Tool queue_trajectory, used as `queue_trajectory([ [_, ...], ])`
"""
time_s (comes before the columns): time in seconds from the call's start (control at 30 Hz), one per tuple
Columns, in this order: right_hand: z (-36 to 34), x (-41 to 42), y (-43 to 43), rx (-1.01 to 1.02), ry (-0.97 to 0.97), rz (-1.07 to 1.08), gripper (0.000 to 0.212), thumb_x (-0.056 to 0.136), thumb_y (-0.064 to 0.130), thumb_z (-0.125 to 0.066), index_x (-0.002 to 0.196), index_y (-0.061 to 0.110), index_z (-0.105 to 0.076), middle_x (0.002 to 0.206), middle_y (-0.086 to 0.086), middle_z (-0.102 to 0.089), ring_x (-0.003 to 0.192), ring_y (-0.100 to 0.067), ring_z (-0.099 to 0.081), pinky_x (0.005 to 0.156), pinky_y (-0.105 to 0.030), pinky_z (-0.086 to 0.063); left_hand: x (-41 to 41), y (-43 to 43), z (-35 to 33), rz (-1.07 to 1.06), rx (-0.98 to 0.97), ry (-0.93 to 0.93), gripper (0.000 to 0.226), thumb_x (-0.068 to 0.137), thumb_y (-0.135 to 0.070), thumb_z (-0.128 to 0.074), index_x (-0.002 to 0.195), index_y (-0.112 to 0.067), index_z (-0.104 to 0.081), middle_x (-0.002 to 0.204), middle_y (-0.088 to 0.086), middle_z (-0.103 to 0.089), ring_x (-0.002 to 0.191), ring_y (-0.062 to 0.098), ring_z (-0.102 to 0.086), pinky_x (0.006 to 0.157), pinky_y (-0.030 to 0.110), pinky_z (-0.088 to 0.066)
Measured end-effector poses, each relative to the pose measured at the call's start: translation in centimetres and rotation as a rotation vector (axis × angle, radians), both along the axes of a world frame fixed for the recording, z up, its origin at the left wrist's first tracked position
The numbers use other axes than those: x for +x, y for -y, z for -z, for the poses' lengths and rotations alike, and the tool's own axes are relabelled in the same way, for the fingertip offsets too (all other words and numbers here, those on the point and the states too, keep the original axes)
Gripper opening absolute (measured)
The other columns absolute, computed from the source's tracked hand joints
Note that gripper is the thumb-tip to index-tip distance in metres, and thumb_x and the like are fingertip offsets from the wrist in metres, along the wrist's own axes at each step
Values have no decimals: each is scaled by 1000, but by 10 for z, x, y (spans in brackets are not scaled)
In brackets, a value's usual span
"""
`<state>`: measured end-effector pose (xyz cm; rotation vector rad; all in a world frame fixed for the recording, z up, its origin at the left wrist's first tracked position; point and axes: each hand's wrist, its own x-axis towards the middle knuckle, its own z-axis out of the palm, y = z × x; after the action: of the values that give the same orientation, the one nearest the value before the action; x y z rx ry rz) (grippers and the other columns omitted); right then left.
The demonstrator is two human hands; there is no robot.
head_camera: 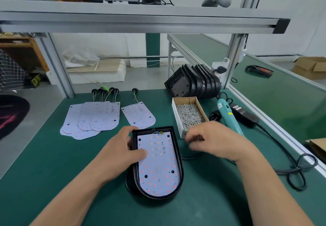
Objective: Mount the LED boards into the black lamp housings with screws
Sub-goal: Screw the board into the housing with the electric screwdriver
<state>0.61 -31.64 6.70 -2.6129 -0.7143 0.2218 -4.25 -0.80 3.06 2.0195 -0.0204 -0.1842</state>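
- Step in hand, as I judge it from my remote seat: the board is seated and screws are being fetched; none driven that I can make out.
- Lamp housing, one, centre of the bench, holding one LED board face up, wires at its 12 o'clock end.
- Left hand: thumb flat on the board, fingers curled round the housing's 10 o'clock corner, steadying it.
- Right hand: fingers curled at the near end of the screw box; blurred, so I cannot tell whether it pinches a screw.
- Screws: uncountable heap, one box, 1 o'clock.
- Electric screwdriver: one, 2 o'clock, lying untouched.
- Spare boards: one single board at 12 o'clock; a board pile at 10 o'clock, at least four, overlapped.
- Empty housings: nested stack, about seven, far 1 o'clock.
- Next move calls for: a screw set in a board hole, then the driver picked up.
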Motion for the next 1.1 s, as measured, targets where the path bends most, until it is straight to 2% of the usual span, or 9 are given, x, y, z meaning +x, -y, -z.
queue_trajectory([
  [0.2, 3, -4, -8, -302, 17, -2, 30, 80, 52, -78, 106, 38, -72, 95, 19, -67, 91, -5, -61, 81, -34, -52, 0, -1, -1, -46, 4, 25, 69, 65, -40, -78, 128, -42, -50, 107, -9, -79, 97, 12, -76, 96, 50, -58],
  [0.33, 7, -4, -14, -357, 71, -27, 16, 86, 42, -70, 86, 26, -67, 82, 10, -66, 89, -13, -58, 79, -38, -52, 1, 0, 0, -88, -55, 41, 70, 67, -33, -78, 130, -40, -50, 107, -10, -78, 96, 13, -76, 94, 47, -59],
  [0.4, 8, -2, -19, -214, 61, 11, 15, 95, 33, -62, 87, 20, -63, 84, 4, -69, 87, -20, -63, 80, -41, -53, 3, -1, 1, -143, -114, 74, 68, 68, -31, -78, 129, -42, -50, 108, -13, -77, 95, 13, -76, 91, 44, -60],
  [0.6, 12, -5, -34, 792, -401, 248, 20, 112, 19, -51, 97, 8, -58, 97, -9, -78, 93, -30, -78, 78, -53, -54, 11, 4, 11, -369, -353, 217, 59, 90, -7, -79, 128, -42, -50, 114, -3, -76, 101, 16, -75, 87, 39, -59],
  [0.7, 11, -9, -49, 1144, -511, 244, 20, 112, 14, -50, 94, 10, -57, 112, -12, -75, 98, -23, -77, 71, -32, -59, 12, 10, 16, -377, -532, 153, 54, 94, -2, -75, 129, -36, -51, 118, -1, -77, 102, 22, -77, 79, 46, -63],
  [0.77, 12, -12, -60, 1187, -510, 284, 20, 112, 15, -51, 93, 14, -59, 102, -5, -75, 83, -16, -70, 62, -25, -55, 12, 14, 19, -378, -628, 109, 53, 94, 0, -74, 132, -29, -52, 119, 1, -77, 105, 26, -77, 80, 47, -64],
  [0.9, 21, -14, -74, 1038, -319, 334, 22, 111, 25, -53, 93, 20, -63, 84, 4, -59, 81, -14, -51, 74, -30, -45, 12, 22, 23, -389, -715, 81, 50, 91, 2, -76, 129, -23, -53, 117, 5, -78, 108, 30, -76, 82, 47, -64],
  [0.97, 19, -16, -74, 1022, -333, 318, 19, 110, 35, -55, 99, 23, -65, 83, 10, -63, 73, -7, -56, 61, -18, -48, 13, 24, 23, -398, -719, 103, 56, 84, -3, -82, 128, -23, -53, 116, 5, -78, 109, 30, -75, 83, 47, -63],
  [1.1, 19, -14, -67, 894, -330, 235, 33, 106, 26, -64, 138, 22, -61, 125, 7, -72, 109, -5, -68, 93, -24, -56, 12, 25, 21, -365, -680, 165, 61, 73, -17, -81, 126, -28, -54, 114, 3, -78, 110, 31, -74, 93, 53, -61],
])
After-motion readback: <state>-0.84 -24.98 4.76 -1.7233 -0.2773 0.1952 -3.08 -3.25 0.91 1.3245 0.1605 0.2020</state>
